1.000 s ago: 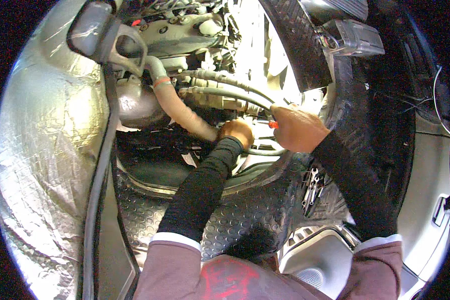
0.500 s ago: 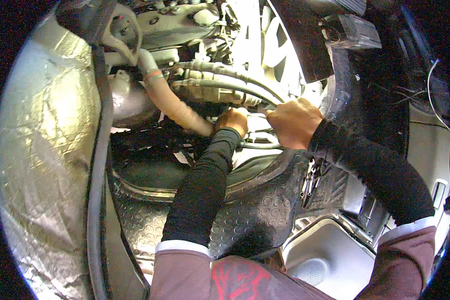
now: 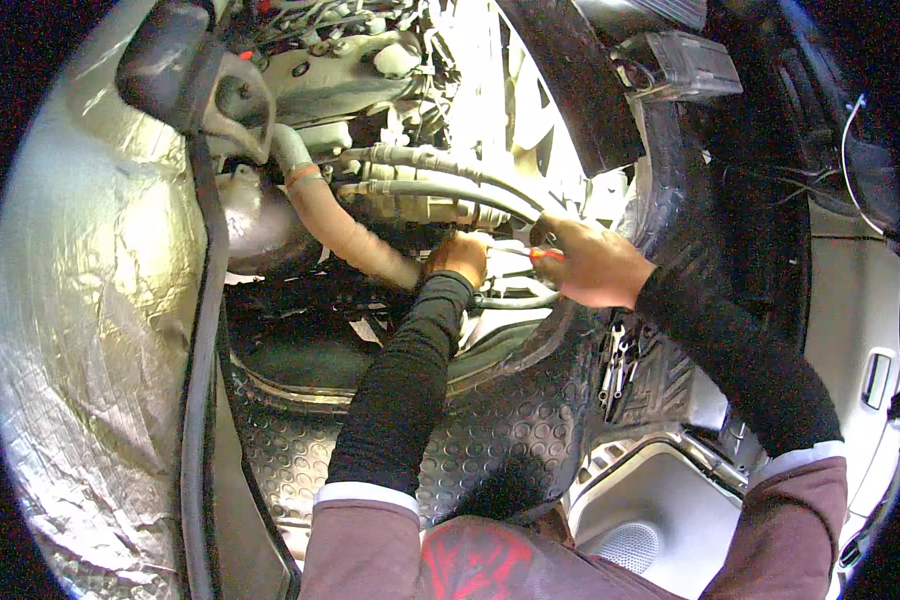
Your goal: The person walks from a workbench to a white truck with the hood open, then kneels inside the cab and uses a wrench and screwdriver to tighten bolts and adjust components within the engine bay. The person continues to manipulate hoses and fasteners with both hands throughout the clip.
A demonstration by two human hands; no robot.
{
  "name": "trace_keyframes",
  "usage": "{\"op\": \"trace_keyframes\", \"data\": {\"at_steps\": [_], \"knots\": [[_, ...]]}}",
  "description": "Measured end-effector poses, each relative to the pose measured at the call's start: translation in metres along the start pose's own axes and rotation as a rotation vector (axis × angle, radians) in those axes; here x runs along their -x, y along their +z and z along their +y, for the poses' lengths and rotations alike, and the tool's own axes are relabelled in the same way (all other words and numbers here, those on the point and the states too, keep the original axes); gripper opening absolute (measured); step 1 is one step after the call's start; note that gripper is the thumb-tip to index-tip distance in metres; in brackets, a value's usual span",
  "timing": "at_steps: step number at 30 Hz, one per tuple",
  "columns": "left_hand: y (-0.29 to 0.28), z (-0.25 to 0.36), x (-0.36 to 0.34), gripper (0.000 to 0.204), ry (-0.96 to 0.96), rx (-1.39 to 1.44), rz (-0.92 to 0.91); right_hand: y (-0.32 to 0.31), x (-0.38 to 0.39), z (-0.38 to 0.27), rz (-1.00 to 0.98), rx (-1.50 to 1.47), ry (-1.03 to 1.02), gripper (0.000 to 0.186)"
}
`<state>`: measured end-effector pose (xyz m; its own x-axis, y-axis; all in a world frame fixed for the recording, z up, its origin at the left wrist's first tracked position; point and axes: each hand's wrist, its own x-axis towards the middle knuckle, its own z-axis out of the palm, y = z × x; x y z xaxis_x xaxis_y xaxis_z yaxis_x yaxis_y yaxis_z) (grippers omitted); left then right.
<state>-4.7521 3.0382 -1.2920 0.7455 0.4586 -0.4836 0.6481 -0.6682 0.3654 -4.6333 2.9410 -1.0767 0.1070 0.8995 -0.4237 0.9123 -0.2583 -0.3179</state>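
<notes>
Both my arms reach into an opened engine bay. My right hand [image 3: 598, 264] is closed around a tool with a red-orange handle [image 3: 545, 255], apparently a screwdriver. Its thin, light shaft points left toward my other hand. My left hand [image 3: 460, 258] is closed low among the engine parts, near the shaft's end; its fingertips are partly hidden, and what they grip does not show. Two dark hoses [image 3: 440, 188] curve just beyond my hands. A pale corrugated hose [image 3: 345, 238] ends beside my left wrist, and a thinner grey pipe [image 3: 515, 301] runs below my hands.
Silvery insulation [image 3: 100, 300] covers a raised panel at the left, edged by a thick black seal [image 3: 198, 400]. Nearer me lies a studded black mat [image 3: 510, 430]. Several wrenches [image 3: 618, 365] rest right of it, above a light door panel with a speaker grille [image 3: 625, 548].
My right hand has turned, and the red-orange handle now shows between its fingers. My left hand stays at almost the same spot. The whole view has shifted slightly.
</notes>
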Motion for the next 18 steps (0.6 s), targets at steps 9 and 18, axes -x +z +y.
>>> {"op": "trace_keyframes", "data": {"at_steps": [9, 18], "knots": [[-0.002, -0.016, 0.004, 0.025, -0.043, 0.182, 0.167, -0.031, -0.024, -0.022, -0.144, 0.731, -0.745, 0.013], [-0.005, -0.021, 0.0, 0.025, 0.036, 0.217, 0.117, -0.021, -0.004, -0.011, -0.104, 0.251, -0.191, 0.029]]}}
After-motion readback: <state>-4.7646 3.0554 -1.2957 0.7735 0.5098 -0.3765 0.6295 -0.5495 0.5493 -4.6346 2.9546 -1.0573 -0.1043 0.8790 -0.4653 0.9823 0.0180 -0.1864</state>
